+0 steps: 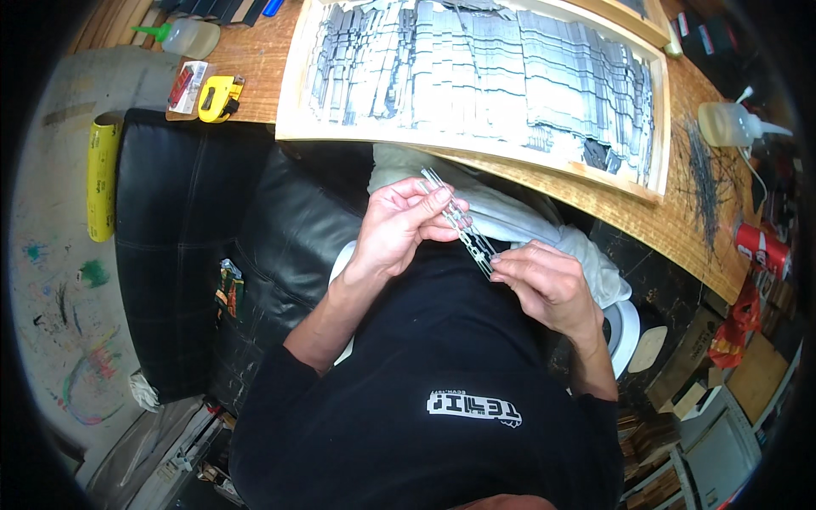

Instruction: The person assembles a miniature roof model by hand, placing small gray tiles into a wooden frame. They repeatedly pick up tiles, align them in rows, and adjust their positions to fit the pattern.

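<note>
Between my two hands, above my lap, a narrow bundle of thin whitish strips [473,240] with cut-out gaps slants down to the right. My left hand [393,225] pinches its upper part between thumb and fingers. At the lower end, the fingertips of my right hand [551,285] are closed on it. Just beyond my hands stands a shallow wooden tray [382,146] on the table. Rows of thin grey-and-white strip pieces [467,72] lie packed inside it, partly washed out by glare.
A wooden table [259,72] bears a yellow tape measure [220,99], a green-tipped bottle [194,38], a spouted bottle [729,125], dark thin scraps [702,183] and a red can [762,247]. At left are a black padded seat [183,246] and a yellow roll [102,178]. White cloth [518,208] hangs below the tray.
</note>
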`<state>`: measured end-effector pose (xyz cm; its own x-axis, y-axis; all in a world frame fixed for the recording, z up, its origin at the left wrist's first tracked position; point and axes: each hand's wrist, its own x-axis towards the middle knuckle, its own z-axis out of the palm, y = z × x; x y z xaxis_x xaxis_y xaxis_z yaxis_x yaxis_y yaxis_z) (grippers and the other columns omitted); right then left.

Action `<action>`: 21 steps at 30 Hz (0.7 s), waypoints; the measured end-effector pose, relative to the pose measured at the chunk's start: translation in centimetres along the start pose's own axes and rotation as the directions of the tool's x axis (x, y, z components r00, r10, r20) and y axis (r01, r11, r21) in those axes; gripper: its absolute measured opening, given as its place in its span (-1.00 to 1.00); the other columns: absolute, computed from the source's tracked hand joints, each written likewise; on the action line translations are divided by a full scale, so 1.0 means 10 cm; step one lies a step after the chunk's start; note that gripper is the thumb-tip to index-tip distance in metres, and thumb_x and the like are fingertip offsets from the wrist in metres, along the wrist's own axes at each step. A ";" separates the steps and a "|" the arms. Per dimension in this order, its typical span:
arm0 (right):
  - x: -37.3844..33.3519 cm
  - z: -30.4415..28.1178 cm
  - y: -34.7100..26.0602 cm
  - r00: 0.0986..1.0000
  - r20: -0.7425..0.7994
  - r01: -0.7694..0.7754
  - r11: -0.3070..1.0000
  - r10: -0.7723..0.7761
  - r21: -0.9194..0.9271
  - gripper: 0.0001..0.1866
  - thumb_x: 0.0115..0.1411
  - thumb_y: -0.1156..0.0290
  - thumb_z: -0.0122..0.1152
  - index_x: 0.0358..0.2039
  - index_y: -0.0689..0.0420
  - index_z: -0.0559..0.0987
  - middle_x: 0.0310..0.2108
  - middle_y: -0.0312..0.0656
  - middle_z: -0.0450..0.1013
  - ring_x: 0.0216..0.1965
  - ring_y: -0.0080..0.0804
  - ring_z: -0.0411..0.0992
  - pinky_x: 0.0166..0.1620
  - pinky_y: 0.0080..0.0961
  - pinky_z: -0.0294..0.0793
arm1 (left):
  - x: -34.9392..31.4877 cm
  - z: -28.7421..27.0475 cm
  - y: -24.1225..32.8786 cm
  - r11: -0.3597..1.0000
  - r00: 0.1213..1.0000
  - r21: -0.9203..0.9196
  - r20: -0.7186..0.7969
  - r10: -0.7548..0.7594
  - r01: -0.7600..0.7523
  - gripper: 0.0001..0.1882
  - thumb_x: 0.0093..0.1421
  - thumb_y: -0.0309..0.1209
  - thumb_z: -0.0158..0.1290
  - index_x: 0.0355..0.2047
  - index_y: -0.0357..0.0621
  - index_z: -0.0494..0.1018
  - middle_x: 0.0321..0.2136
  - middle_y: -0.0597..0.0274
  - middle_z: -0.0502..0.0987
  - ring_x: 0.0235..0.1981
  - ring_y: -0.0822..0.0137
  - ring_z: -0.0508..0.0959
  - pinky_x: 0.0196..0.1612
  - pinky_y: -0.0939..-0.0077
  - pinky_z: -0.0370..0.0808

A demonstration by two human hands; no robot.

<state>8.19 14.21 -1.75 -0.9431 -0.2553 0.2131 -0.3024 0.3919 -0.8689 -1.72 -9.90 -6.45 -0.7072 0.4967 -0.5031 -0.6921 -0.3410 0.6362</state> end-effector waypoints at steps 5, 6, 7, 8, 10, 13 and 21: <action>-0.01 0.01 -0.03 0.987 -0.020 -0.153 0.981 0.156 0.121 -0.83 0.08 0.66 0.54 -0.28 0.31 0.74 -0.30 -0.05 0.70 -0.31 -0.23 0.69 -0.22 -0.44 0.66 | -0.03 0.06 0.00 0.999 0.999 0.010 0.011 0.042 -0.042 -0.84 0.46 -0.45 0.15 -0.10 -0.33 0.59 -0.19 -0.14 0.72 -0.24 0.19 0.79 -0.22 0.44 0.83; -0.02 0.01 -0.03 0.986 -0.018 -0.163 0.978 0.167 0.130 -0.84 0.09 0.64 0.53 -0.29 0.30 0.74 -0.31 -0.06 0.70 -0.32 -0.24 0.69 -0.23 -0.43 0.67 | -0.03 0.07 0.00 0.999 0.999 0.016 0.021 0.047 -0.048 -0.85 0.46 -0.46 0.15 -0.11 -0.33 0.59 -0.18 -0.14 0.72 -0.24 0.19 0.79 -0.22 0.44 0.83; -0.02 0.01 -0.02 0.984 -0.015 -0.173 0.975 0.177 0.139 -0.85 0.09 0.63 0.52 -0.29 0.29 0.75 -0.32 -0.07 0.70 -0.32 -0.24 0.68 -0.23 -0.43 0.67 | -0.03 0.07 0.00 0.998 0.998 0.022 0.030 0.053 -0.053 -0.86 0.46 -0.46 0.15 -0.11 -0.32 0.59 -0.18 -0.15 0.72 -0.24 0.19 0.79 -0.23 0.45 0.83; -0.03 0.00 -0.02 0.985 0.000 -0.169 0.976 0.171 0.136 -0.85 0.10 0.62 0.52 -0.29 0.29 0.74 -0.32 -0.07 0.70 -0.33 -0.25 0.68 -0.24 -0.43 0.67 | -0.02 0.08 0.00 0.998 0.998 0.028 0.041 0.057 -0.058 -0.86 0.45 -0.47 0.16 -0.12 -0.32 0.59 -0.18 -0.15 0.72 -0.25 0.19 0.79 -0.23 0.45 0.83; -0.03 -0.02 -0.01 0.987 0.029 -0.160 0.978 0.158 0.132 -0.85 0.12 0.61 0.52 -0.27 0.29 0.74 -0.32 -0.07 0.70 -0.33 -0.27 0.68 -0.25 -0.44 0.66 | -0.03 0.10 0.02 0.997 0.998 0.057 0.044 0.045 -0.047 -0.88 0.45 -0.48 0.17 -0.14 -0.32 0.59 -0.18 -0.11 0.72 -0.25 0.22 0.79 -0.25 0.50 0.81; -0.02 -0.03 -0.04 0.974 0.041 -0.227 0.962 0.224 0.151 -0.86 0.15 0.60 0.49 -0.26 0.29 0.73 -0.32 -0.07 0.69 -0.34 -0.28 0.68 -0.27 -0.46 0.65 | -0.02 0.13 0.03 0.997 0.999 0.063 0.039 0.035 -0.038 -0.88 0.44 -0.48 0.18 -0.16 -0.33 0.59 -0.19 -0.09 0.72 -0.24 0.23 0.79 -0.26 0.52 0.81; -0.03 0.09 -0.13 0.980 -0.087 -0.185 0.977 0.177 -0.105 -0.77 0.11 0.70 0.44 -0.19 0.32 0.68 -0.30 -0.04 0.66 -0.29 -0.17 0.65 -0.19 -0.39 0.65 | -0.02 0.17 -0.01 0.994 0.998 0.096 -0.047 0.047 -0.042 -0.84 0.43 -0.48 0.19 -0.08 -0.33 0.59 -0.18 -0.17 0.72 -0.27 0.18 0.79 -0.24 0.43 0.82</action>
<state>9.01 13.01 -1.09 -0.9901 -0.1039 0.0944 -0.1351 0.5233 -0.8414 -1.28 -8.64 -5.38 -0.7447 0.4422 -0.5000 -0.6448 -0.2831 0.7100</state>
